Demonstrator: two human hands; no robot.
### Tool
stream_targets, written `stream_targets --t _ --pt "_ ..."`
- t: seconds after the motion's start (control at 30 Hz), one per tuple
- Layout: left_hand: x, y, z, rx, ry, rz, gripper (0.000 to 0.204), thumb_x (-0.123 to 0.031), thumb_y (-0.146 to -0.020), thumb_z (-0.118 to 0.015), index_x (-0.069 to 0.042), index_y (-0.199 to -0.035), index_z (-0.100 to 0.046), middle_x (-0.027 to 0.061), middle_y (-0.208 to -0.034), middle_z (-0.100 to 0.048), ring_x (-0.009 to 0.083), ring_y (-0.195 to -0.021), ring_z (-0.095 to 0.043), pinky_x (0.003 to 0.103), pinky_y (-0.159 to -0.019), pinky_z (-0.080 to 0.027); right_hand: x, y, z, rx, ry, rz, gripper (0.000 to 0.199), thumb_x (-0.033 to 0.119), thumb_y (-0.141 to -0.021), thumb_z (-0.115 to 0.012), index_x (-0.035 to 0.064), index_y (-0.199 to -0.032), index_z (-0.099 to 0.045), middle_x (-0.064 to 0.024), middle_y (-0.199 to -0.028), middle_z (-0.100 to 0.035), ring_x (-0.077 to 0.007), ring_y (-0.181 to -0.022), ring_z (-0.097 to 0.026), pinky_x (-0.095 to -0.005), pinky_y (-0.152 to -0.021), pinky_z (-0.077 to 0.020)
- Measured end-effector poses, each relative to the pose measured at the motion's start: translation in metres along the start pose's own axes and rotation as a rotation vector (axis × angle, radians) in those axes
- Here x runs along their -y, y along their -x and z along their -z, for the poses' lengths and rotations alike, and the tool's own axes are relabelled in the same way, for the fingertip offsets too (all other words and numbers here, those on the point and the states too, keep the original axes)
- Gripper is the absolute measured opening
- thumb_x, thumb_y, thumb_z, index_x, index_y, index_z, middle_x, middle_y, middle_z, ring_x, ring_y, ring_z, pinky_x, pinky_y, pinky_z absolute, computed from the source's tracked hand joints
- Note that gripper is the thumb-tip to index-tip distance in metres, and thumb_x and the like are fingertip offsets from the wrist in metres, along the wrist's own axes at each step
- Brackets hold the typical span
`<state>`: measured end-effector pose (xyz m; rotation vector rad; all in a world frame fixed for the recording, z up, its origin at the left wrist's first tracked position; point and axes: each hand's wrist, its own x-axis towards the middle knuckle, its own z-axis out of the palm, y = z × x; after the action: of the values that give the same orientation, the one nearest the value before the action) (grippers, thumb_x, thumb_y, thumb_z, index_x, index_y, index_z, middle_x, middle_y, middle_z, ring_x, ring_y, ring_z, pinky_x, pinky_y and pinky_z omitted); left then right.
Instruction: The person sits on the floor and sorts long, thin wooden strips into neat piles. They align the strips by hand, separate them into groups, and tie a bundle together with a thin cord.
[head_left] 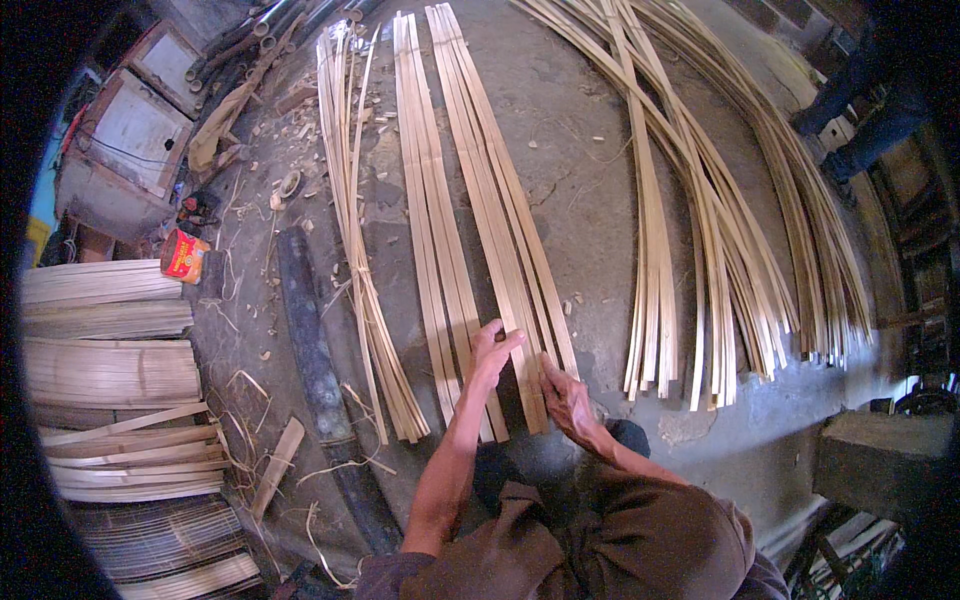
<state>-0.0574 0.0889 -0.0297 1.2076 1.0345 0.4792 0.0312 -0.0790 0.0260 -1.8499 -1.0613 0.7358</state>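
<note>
Long pale bamboo strips lie in a flat group on the floor, running away from me, with their near ends at my hands. My left hand is closed at the left edge of this group, its thumb laid across the strips. Lower down on the right edge, my right hand is closed round the strips; its fingertips are partly hidden. Just left of these lies a second group of bamboo strips, its near end passing beneath my left forearm. Farther left is a narrower, loosely crossed bundle of strips.
Large crossed bundles of bamboo strips spread over the right side. Stacked strips line the left edge. A dark pole lies left of my arm. A red and yellow container stands beyond. Another person's legs show far right.
</note>
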Motion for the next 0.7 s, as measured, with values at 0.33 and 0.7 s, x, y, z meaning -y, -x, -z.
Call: stream_targets --t 0.33,0.7 --pt "-0.011 0.002 0.013 -0.122 -0.736 -0.101 0.038 -0.038 -0.082 -0.069 0.000 -0.087 -0.065 0.0195 -0.078 -0.066 0.0327 -0.073 -0.066 0.041 -0.066 -0.051 0.001 0.004 0.008 -0.219 0.061 0.172 0.038 0.009 -0.095 -0.056 0.0038 -0.132 -0.054 -0.0223 -0.080 -0.060 -0.0305 -0.067 -0.061 -0.0378 -0.063 -0.0491" --pt "-0.046 0.013 -0.057 -0.086 -1.007 -0.259 0.026 -0.027 -0.086 -0.060 -0.001 -0.091 -0.063 0.0203 -0.088 -0.066 0.0380 -0.080 -0.066 0.049 -0.070 -0.052 -0.007 -0.011 0.028 -0.099 -0.021 -0.037 0.041 0.012 -0.093 -0.054 0.0012 -0.132 -0.053 -0.0283 -0.091 -0.062 -0.0321 -0.077 -0.064 -0.0416 -0.070 -0.0489"
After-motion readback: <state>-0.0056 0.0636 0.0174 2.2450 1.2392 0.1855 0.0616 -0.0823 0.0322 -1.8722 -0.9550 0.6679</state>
